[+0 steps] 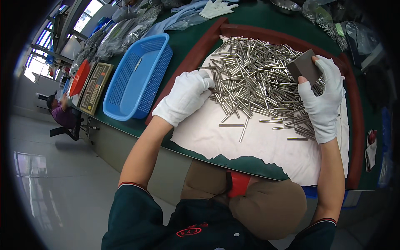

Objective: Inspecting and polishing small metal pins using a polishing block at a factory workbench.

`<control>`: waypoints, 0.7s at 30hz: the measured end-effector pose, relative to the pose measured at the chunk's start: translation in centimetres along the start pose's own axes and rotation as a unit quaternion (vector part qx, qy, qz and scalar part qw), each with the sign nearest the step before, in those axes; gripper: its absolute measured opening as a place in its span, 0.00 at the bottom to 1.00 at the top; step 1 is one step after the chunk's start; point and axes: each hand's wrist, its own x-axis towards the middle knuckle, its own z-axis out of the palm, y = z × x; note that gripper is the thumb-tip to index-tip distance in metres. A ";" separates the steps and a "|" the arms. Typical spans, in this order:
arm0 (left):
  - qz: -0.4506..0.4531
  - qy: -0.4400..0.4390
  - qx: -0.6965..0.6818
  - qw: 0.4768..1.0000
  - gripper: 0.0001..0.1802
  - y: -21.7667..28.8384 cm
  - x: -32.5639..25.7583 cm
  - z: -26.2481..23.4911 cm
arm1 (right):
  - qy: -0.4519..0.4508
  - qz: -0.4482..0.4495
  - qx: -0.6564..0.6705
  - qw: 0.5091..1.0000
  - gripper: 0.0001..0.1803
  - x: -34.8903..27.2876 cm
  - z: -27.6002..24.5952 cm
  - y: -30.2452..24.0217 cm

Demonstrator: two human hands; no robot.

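Observation:
A large heap of slim, shiny metal pins (254,71) lies on a white cloth (200,137), with a few loose ones at its near edge. My right hand (327,100), in a white glove with bare thumb and fingertip showing, grips a dark grey rectangular block (304,66) above the heap's right side. At the heap's left edge is my left hand (185,93), also gloved. Its fingers are curled together against the pins, and whatever they hold is hidden by the glove.
A dark red wooden frame (354,125) borders the cloth on the green table. Left of it stands a blue plastic basket (110,100), beside a flat box (96,89) and a red tray (79,77). Plastic bags (108,41) and a spare white glove (217,9) lie farther back. Another person (62,110) sits at far left.

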 end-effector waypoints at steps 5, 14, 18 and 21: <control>-0.013 0.039 -0.103 0.994 0.10 1.2 0.4 -2.0 | -0.033 0.043 0.016 0.998 0.25 -0.4 -0.2 0.3; -0.223 -0.012 -0.472 0.853 0.13 5.0 4.7 -0.3 | -0.030 0.062 0.013 0.998 0.26 -0.4 -0.3 0.6; -0.219 -0.027 -0.540 0.812 0.16 6.1 6.5 0.2 | -0.033 0.063 0.014 0.997 0.26 -0.2 -0.4 0.5; -0.233 -0.019 -0.573 0.786 0.16 6.5 6.5 0.5 | 0.009 0.038 0.013 0.999 0.27 -0.1 0.0 0.6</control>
